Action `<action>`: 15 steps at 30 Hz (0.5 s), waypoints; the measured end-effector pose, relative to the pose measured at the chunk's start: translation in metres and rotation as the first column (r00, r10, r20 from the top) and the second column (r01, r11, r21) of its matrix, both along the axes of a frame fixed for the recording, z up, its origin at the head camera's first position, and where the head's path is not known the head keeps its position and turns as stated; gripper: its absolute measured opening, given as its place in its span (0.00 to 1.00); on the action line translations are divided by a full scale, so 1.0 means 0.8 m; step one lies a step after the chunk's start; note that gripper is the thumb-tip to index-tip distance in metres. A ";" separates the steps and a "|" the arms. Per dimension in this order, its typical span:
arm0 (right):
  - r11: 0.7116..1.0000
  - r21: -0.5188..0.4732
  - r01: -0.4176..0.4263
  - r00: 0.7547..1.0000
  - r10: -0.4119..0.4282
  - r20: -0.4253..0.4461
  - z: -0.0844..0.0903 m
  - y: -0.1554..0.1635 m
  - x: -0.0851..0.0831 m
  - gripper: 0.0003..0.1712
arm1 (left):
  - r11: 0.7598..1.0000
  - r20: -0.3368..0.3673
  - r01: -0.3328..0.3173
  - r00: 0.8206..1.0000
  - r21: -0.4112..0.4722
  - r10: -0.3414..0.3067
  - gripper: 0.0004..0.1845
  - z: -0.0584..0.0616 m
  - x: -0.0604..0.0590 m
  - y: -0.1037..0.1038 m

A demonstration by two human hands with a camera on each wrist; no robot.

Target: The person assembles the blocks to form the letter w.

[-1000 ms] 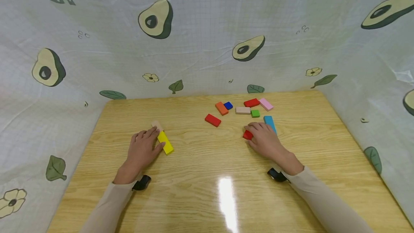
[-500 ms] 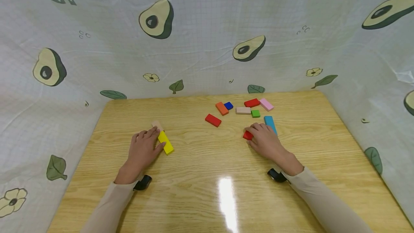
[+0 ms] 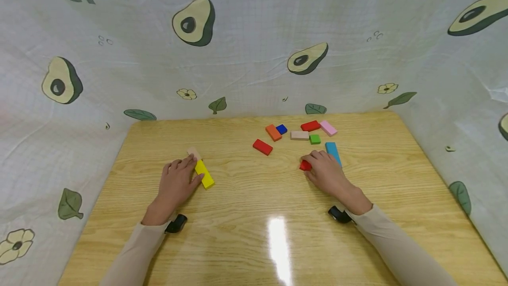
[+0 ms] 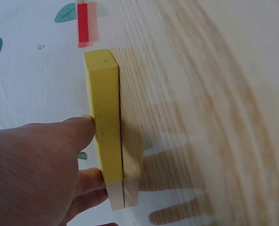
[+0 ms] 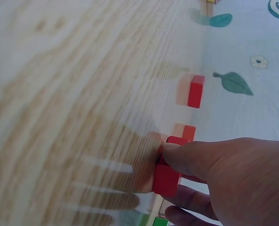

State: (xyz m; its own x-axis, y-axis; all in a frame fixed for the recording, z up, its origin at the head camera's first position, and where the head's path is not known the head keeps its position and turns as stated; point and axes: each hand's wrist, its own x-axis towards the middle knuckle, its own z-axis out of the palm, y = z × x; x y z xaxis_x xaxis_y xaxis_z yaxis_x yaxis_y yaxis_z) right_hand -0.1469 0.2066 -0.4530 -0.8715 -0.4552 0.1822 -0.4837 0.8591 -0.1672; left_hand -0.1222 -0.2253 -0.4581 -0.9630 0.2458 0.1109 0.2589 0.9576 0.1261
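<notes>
On the left of the table, my left hand (image 3: 176,184) rests beside a yellow block (image 3: 204,174) and a beige block (image 3: 192,151) lying end to end. In the left wrist view its thumb touches the yellow block (image 4: 106,113), while fingertips touch near the joint with the beige block (image 4: 115,195). My right hand (image 3: 327,173) pinches a red block (image 3: 305,166) between thumb and fingers, partly covering it. The right wrist view has the thumb across that red block (image 5: 167,179). Just behind the right hand lies a blue bar (image 3: 333,152).
Behind the hands lie a red block (image 3: 263,147), an orange block (image 3: 273,133), a dark blue block (image 3: 281,129), a pale block (image 3: 299,135), a green block (image 3: 315,139), another red block (image 3: 310,126) and a pink block (image 3: 328,128). A patterned cloth (image 3: 254,56) borders the table.
The red block in my right hand has turned or tilted slightly, and less of it shows. My left hand and the other blocks keep their places; the head view shifts a little.
</notes>
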 end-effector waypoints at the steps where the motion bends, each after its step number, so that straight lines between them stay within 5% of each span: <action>1: 1.000 -0.002 0.000 1.000 0.000 0.001 0.000 0.000 0.000 0.22 | 1.000 0.003 -0.001 1.000 -0.001 0.001 0.31 0.000 0.000 0.000; 15: 0.999 -0.018 -0.038 0.999 0.037 -0.008 0.007 -0.017 -0.001 0.22 | 1.000 0.007 -0.009 1.000 -0.003 0.009 0.31 -0.002 0.000 0.000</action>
State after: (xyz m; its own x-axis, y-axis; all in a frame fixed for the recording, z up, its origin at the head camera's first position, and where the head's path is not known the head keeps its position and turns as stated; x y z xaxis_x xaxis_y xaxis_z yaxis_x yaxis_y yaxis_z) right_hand -0.1473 0.1928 -0.4476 -0.8525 -0.4841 0.1973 -0.5168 0.8372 -0.1790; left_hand -0.1225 -0.2255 -0.4599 -0.9659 0.2373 0.1031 0.2493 0.9604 0.1249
